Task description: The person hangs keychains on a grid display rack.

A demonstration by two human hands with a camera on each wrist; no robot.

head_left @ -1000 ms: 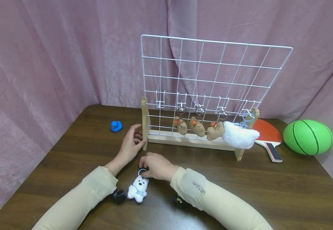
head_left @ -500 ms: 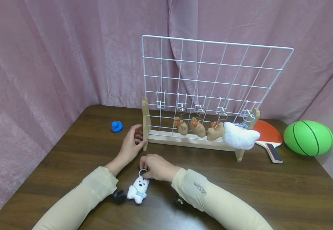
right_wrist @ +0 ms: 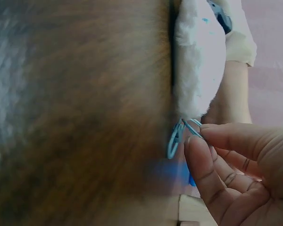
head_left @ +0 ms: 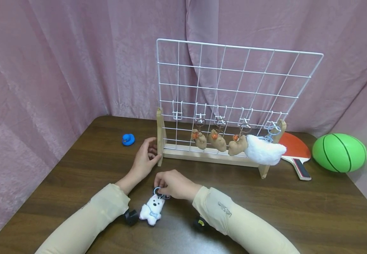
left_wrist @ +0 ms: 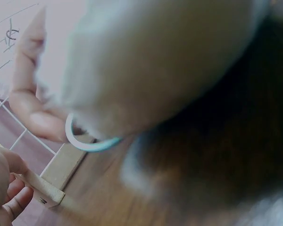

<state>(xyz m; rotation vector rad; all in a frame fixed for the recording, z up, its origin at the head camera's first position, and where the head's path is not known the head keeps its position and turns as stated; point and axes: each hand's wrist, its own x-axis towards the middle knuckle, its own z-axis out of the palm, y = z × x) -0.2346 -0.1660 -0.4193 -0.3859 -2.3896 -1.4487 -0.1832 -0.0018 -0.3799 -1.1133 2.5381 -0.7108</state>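
Observation:
A white plush dog keychain with a pale blue bow lies on the table at the front. My right hand pinches its light blue metal ring between thumb and index finger; the right wrist view shows the ring and clasp at the fingertips. Behind it stands a white wire grid rack on a wooden base. My left hand grips the rack's left wooden post, thumb at the front edge. In the left wrist view, the blurred plush covers much of the picture.
Several plush keychains hang from the rack's hooks: brown ones and a large white one. The leftmost hook bears nothing. A blue rubber duck sits left; a table tennis paddle and green ball lie right.
My right hand has shifted very slightly rightward, and its forearm too. The ring has tilted, with more of the clasp showing beside the fingers. My left hand stays on the post.

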